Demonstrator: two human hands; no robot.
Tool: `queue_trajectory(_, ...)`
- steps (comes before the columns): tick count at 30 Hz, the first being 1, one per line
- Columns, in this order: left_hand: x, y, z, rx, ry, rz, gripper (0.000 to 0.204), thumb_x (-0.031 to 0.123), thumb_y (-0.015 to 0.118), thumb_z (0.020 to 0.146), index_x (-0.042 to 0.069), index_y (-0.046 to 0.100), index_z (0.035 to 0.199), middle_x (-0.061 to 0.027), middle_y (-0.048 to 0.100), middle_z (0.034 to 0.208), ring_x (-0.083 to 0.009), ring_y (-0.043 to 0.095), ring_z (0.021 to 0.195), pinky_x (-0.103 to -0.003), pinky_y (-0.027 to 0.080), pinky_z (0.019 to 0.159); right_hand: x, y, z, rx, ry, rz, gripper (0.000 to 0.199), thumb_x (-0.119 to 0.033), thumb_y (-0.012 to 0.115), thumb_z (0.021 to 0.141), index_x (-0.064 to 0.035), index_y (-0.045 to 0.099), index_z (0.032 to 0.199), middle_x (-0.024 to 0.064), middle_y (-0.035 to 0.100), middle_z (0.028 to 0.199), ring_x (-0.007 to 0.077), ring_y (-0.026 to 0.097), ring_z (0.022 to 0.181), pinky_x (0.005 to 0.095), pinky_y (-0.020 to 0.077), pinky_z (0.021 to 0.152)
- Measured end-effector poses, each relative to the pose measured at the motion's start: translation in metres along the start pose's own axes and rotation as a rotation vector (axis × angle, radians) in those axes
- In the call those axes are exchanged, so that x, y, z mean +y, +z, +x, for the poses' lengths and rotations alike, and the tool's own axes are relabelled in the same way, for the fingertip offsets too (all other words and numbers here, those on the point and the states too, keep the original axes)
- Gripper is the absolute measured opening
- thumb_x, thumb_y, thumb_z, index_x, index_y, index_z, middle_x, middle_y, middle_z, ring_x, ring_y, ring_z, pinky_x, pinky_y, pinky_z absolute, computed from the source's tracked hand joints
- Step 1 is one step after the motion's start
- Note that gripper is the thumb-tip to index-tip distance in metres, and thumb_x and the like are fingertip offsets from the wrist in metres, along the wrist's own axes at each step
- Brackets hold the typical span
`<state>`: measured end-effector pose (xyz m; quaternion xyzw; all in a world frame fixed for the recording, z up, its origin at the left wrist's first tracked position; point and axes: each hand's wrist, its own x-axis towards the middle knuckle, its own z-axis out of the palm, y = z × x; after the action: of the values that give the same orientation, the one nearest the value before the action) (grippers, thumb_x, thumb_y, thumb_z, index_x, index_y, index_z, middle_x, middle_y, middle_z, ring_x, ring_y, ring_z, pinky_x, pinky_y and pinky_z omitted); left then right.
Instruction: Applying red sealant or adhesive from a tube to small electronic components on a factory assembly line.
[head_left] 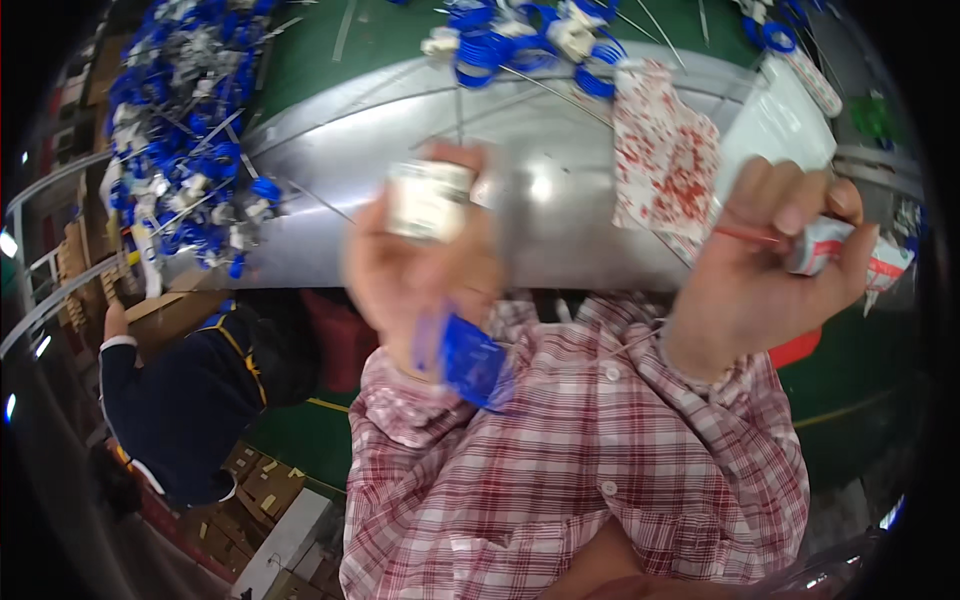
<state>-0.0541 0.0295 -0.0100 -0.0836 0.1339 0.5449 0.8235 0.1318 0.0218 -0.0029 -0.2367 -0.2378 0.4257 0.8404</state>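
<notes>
My left hand [425, 270], somewhat blurred, is closed around a small white block-shaped part [430, 202] and holds it up over the metal table. A shiny blue piece [474, 362] hangs just below that hand, near the wrist; whether it is joined to the white part I cannot tell. On the right, my right hand [770, 275] is wrapped round a white and red squeeze tube [835, 250]. From between its fingers a thin reddish stick or nozzle [748, 235] points left.
The metal table [560, 190] curves across the middle. A heap of blue and white parts with rods [190, 130] lies at left, another [530, 40] at the back. A red-spotted white sheet [665, 150] lies beside a white tray [785, 115]. Another person [190, 400] is at lower left.
</notes>
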Motion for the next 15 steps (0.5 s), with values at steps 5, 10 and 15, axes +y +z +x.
queue_trajectory(5,0.207,0.076,-0.045,-0.074,0.851,0.938,0.034,0.016,0.041,0.082,-0.009,0.040,0.104,-0.0154,0.051,0.088,-0.0186,0.054,0.076,-0.025,0.049,0.065,-0.018,-0.017,0.026,0.201,-0.073,0.151,0.019,-0.022,0.044,0.082,-0.0031,0.046,0.079,0.0057,0.038,0.056,0.0113,0.028,0.052,0.0239,0.0243,0.050)
queue_trajectory(10,0.344,0.114,0.000,-0.104,1.939,1.152,0.036,-0.010,0.044,0.071,0.005,0.029,0.101,-0.0161,0.047,0.088,-0.0282,0.057,0.073,-0.032,0.053,0.062,-0.021,-0.058,0.043,0.281,-0.167,0.096,0.016,-0.016,0.052,0.075,-0.0028,0.043,0.074,0.0039,0.029,0.058,0.0130,0.025,0.054,0.0250,0.0230,0.049)
queue_trajectory(15,0.516,0.079,-0.017,1.200,1.238,3.153,0.029,0.011,0.046,0.074,-0.001,0.051,0.100,-0.0095,0.055,0.088,-0.0237,0.053,0.080,-0.031,0.044,0.067,-0.013,-0.055,0.047,0.265,-0.121,0.085,0.016,-0.018,0.049,0.078,-0.0020,0.045,0.077,0.0055,0.033,0.059,0.0128,0.027,0.054,0.0227,0.0242,0.047)
